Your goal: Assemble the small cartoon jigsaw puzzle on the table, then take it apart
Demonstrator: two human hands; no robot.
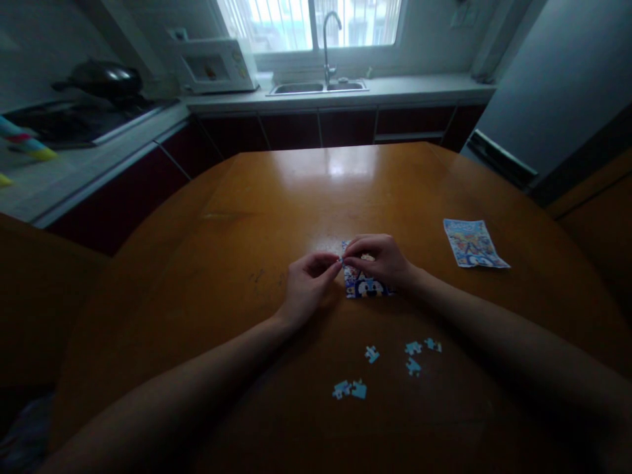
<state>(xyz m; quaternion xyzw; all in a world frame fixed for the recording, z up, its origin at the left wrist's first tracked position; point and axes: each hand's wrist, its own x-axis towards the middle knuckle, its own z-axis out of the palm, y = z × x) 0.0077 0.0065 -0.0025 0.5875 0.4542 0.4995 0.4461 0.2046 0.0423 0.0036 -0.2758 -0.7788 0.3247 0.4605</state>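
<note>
Mid-frame, your left hand (307, 284) pinches a piece (340, 261) at the left edge of the puzzle (370, 288); whether your right hand (379, 255) grips, I cannot tell. The table (237, 217) spreads wide, its far edge upper-frame.

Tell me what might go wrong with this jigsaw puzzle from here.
First, the right hand is over the partly assembled jigsaw puzzle, with the left hand at its left edge; a firm push from either might shift or separate joined pieces.

Second, some loose jigsaw pieces lie near the right forearm, so a sweep of that arm could scatter them.
</note>
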